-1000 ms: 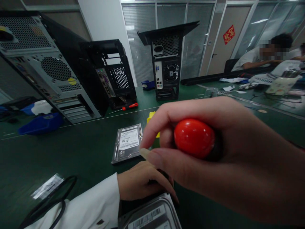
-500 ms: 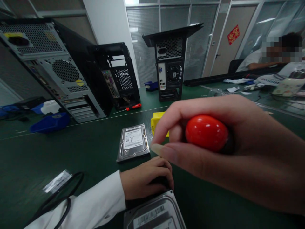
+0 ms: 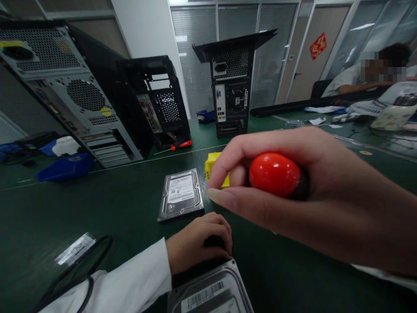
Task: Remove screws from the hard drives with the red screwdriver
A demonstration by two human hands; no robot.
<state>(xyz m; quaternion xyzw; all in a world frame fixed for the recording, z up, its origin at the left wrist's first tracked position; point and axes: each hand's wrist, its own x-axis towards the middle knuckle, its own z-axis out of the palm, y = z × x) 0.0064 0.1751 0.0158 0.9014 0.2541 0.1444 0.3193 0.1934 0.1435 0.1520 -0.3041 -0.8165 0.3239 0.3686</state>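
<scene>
My right hand [image 3: 312,191] fills the right of the view, close to the camera, with its fingers wrapped round a red-capped screwdriver handle [image 3: 274,174]; the shaft is hidden. Below it my left hand [image 3: 198,243], in a white sleeve, curls its fingers over the far edge of a hard drive [image 3: 211,291] at the bottom edge. A second hard drive [image 3: 181,194] lies flat on the green table [image 3: 114,204], just beyond my left hand. Behind my right fingers sits a yellow box [image 3: 211,165].
Three computer cases stand at the back: a grey one [image 3: 71,95] at left, an open black one [image 3: 159,100], another black one [image 3: 231,87]. A red screwdriver [image 3: 177,145], blue bins [image 3: 61,167], a black cable [image 3: 81,269]. Another person sits at far right [image 3: 374,74].
The view has shifted slightly; my right hand with the red handle has drifted right and a little up. My left hand stays on the near hard drive.
</scene>
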